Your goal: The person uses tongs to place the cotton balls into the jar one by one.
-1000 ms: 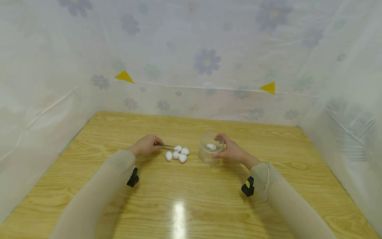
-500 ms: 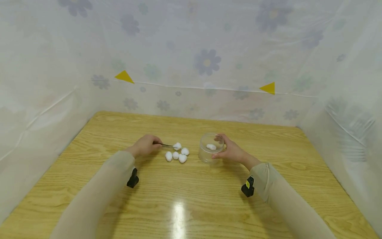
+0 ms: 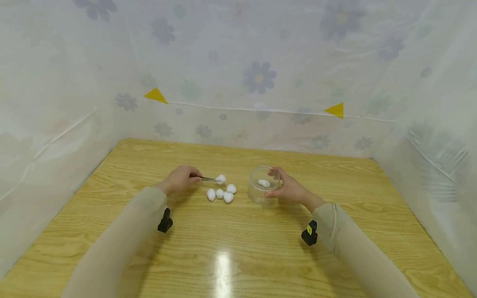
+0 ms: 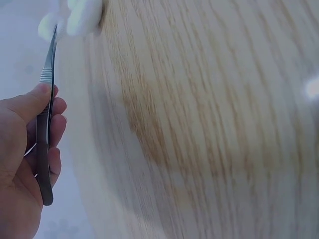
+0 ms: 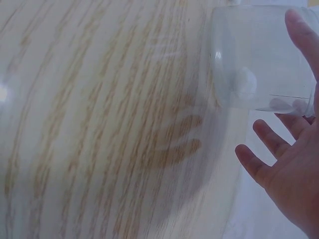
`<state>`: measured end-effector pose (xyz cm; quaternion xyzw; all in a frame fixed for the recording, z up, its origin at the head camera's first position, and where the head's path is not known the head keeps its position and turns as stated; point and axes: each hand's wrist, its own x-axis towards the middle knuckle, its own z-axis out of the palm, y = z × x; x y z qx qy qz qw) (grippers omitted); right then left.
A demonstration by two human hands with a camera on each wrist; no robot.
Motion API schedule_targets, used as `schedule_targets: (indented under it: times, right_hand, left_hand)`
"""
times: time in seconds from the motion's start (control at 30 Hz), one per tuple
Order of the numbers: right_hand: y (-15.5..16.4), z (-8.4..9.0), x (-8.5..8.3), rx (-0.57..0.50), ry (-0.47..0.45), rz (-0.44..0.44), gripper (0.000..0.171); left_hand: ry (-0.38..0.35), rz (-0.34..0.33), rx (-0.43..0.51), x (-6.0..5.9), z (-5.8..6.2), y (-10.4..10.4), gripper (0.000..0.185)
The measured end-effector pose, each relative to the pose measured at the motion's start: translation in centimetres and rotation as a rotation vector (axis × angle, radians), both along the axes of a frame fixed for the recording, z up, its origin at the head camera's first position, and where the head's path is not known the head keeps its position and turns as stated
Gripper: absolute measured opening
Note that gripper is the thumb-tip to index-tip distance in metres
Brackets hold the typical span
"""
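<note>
My left hand [image 3: 181, 179] grips a pair of metal tweezers [image 4: 46, 114], thumb on one side and fingers on the other. Between the tweezers' tips is a white cotton ball [image 3: 221, 179], which looks lifted off the table in the head view. Several more cotton balls [image 3: 228, 197] lie in a loose group just below it. My right hand [image 3: 288, 187] holds a clear round jar [image 3: 257, 192] from its right side, thumb in front and fingers behind. Inside the jar is one white cotton ball [image 3: 263, 183]. In the right wrist view some fingers [image 5: 271, 142] stand away from the jar [image 5: 259, 55].
The wood-grain table [image 3: 238, 236] runs back to a white flower-patterned curtain [image 3: 223, 62]. Similar sheets hang at the left and right sides. Two yellow triangles [image 3: 155, 95] mark the back curtain. Small black cameras [image 3: 165, 221] are worn at both wrists.
The tweezers have pinched together on one cotton ball and moved it slightly up, away from the group. My right hand and the jar have stayed in place.
</note>
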<state>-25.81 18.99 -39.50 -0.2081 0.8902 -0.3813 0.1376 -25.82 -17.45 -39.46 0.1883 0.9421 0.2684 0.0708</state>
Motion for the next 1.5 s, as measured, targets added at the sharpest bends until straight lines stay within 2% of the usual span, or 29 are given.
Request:
schedule_targets:
  times: [0.33,0.73,0.97,1.5]
  right_hand:
    - [0.1,0.0,-0.1,-0.003,0.002,0.002,0.102]
    - [-0.1,-0.3,0.0,-0.017,0.004,0.010,0.100]
    - [0.0,-0.1,0.0,-0.008,0.006,0.002,0.100]
    - [0.1,-0.1,0.0,-0.005,0.000,0.000,0.101]
  left_hand:
    - [0.020,-0.021,0.016,0.1,0.6,0.0,0.021]
    - [0.026,0.008,0.029,0.0,1.2,0.1,0.021]
    - [0.015,0.001,0.052,0.0,2.1,0.7,0.022]
    - [0.043,-0.033,0.062,0.0,4.1,2.2,0.024]
